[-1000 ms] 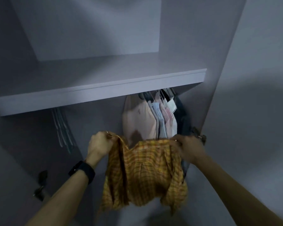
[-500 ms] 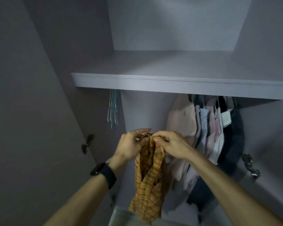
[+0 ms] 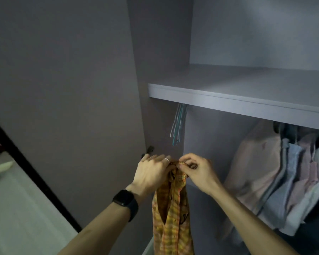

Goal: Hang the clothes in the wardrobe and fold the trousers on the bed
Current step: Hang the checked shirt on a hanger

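At far left, a cream object [image 3: 3, 167] lies on a pale surface [image 3: 26, 208].

Orange plaid shirt [image 3: 173, 214] bunched at top, hanging limp before open wardrobe [image 3: 247, 96].

— How many shirts at six o'clock?
— One checked shirt [image 3: 173, 208], one left hand [image 3: 151, 173], one right hand [image 3: 199, 173], one watch [image 3: 125, 200], one ring [image 3: 166, 159].
— At two o'clock?
— One shelf [image 3: 238, 100]. Hung clothes [image 3: 256, 172] at four: too bunched to count.

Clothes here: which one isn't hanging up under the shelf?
The yellow checked shirt, gripped at its top by the left hand and right hand; the pale clothes hang under the shelf.
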Action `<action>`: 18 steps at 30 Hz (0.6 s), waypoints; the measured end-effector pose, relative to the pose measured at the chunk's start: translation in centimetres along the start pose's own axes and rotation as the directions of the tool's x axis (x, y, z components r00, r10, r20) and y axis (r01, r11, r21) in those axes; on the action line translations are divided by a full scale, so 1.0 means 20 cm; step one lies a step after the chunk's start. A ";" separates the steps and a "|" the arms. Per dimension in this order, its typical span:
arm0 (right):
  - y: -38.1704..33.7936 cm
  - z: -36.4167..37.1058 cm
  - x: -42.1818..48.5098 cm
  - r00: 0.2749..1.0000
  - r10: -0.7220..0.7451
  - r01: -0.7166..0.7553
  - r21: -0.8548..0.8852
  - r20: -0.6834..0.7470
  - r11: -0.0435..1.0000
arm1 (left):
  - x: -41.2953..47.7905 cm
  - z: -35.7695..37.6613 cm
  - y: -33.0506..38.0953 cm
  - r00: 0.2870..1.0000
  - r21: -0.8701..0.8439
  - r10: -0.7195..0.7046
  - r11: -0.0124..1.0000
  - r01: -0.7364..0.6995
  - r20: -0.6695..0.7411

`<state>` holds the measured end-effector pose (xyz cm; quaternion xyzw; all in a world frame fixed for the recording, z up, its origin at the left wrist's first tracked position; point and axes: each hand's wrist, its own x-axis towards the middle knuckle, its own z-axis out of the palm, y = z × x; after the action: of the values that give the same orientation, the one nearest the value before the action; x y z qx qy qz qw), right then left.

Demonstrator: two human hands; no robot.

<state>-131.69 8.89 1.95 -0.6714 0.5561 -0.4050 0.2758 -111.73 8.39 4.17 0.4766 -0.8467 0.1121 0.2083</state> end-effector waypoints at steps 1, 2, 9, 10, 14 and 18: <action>-0.03 0.03 0.01 1.000 -0.011 0.011 -0.008 0.000 1.000 | -0.02 0.01 -0.04 0.998 0.057 0.022 0.998 -0.019 -0.058; -0.05 0.06 0.02 1.000 -0.022 0.022 -0.014 0.001 1.000 | -0.03 0.01 -0.09 0.993 0.111 0.048 0.993 -0.036 -0.109; -0.15 0.10 0.22 1.000 -0.004 0.005 -0.127 0.008 0.992 | 0.08 -0.06 -0.49 0.955 0.350 0.157 0.935 -0.060 -0.254; -0.15 0.09 0.27 1.000 0.027 -0.026 -0.150 0.002 0.988 | 0.11 -0.08 -0.54 0.951 0.378 0.164 0.924 -0.055 -0.261; -0.06 0.07 0.47 0.986 0.166 -0.164 -0.228 -0.012 0.960 | 0.19 -0.12 -0.71 0.936 0.477 0.200 0.878 -0.040 -0.290; 0.09 0.12 0.72 0.960 0.274 -0.275 -0.322 -0.049 0.906 | 0.20 -0.03 -0.78 0.961 0.548 0.163 0.836 -0.013 -0.225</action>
<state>-129.79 -5.67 2.68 -0.6222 0.7046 -0.2654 0.2145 -100.02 -2.51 6.38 0.4569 -0.7664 0.4183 0.1701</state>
